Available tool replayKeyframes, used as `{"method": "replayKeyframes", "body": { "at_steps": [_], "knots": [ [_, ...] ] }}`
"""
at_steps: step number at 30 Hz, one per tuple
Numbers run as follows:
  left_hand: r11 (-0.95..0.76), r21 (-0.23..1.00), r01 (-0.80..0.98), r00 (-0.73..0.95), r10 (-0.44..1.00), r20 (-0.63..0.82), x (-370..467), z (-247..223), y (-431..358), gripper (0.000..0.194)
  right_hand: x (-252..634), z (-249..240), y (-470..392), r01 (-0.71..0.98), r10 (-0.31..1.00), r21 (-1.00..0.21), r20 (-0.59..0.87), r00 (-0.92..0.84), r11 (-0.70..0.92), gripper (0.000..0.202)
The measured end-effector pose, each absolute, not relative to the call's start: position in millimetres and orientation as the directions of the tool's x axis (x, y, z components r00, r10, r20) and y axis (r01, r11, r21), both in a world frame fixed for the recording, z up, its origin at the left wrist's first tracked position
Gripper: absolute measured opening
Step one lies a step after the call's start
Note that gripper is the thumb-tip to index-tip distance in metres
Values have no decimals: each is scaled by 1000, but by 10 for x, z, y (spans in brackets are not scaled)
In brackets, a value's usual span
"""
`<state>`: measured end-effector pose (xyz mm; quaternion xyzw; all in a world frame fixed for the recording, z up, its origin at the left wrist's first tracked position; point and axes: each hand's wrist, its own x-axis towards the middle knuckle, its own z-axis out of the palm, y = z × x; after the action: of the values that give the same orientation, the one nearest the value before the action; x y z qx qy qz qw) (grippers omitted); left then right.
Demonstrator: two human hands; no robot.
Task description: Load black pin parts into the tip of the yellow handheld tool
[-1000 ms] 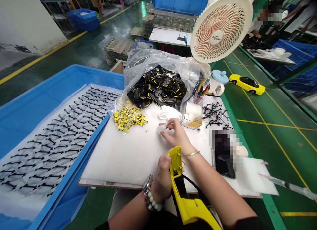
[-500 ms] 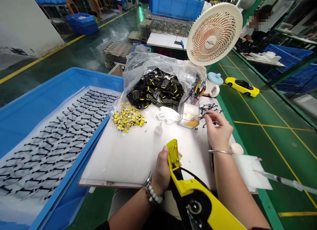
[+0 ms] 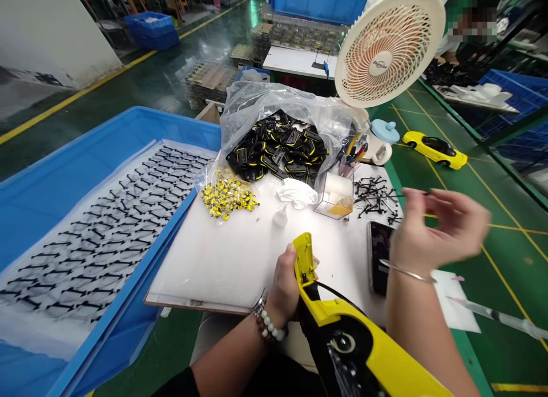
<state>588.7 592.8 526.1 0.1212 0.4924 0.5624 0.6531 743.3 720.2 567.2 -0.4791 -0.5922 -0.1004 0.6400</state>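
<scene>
From the head camera, the left hand (image 3: 286, 288) is closed in a firm grip around the front end of a yellow toy-car body (image 3: 342, 334), which rises tilted from the person's lap over the near edge of the counter (image 3: 231, 254), its underside with black fittings turned up towards the camera. The right hand (image 3: 432, 229) is lifted above the counter's right side, blurred, its thumb and forefinger pinched narrowly together on what looks like a thin black part (image 3: 417, 193); whether it truly holds the part cannot be told for sure.

That part seems to come from the heap of small black pieces (image 3: 374, 197) lying near the far right corner, just beside a clear box (image 3: 336, 197) and a phone (image 3: 379, 254) lying flat towards the right edge. A loose pile of yellow clips (image 3: 226, 194) sits in front of the clear bag of black-and-yellow parts (image 3: 280, 149) at the far edge, with a fan (image 3: 387, 46) behind.

To fit the piece well, the left hand would do best to keep the body steady and the open underside facing up, while the right brings the part in slowly, turned to match its seat, held by the end so the fingertips do not hide the slot. A thin part like this could bend or slip if pressed askew.
</scene>
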Motion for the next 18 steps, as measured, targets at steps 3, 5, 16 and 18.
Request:
{"method": "replayKeyframes", "body": {
  "at_steps": [3, 5, 16, 18],
  "knots": [
    [318, 720, -616, -121, 866, -486, 5880, 5280, 5928, 64, 7313, 5841, 6846, 528, 247, -493, 848, 468, 691, 27],
    [327, 714, -619, -112, 864, -492, 5877, 5281, 5936, 64, 7216, 5868, 6587, 387, 363, -554, 808, 465, 738, 24],
    [336, 717, -611, -120, 856, -503, 5886, 5248, 5951, 67, 7003, 5679, 6198, 219, 583, -710, 684, 439, 669, 19],
    [332, 707, -624, -124, 852, -509, 5887, 5244, 5954, 65, 6996, 5654, 6206, 223, 586, -718, 676, 447, 659, 20]
  ]
}}
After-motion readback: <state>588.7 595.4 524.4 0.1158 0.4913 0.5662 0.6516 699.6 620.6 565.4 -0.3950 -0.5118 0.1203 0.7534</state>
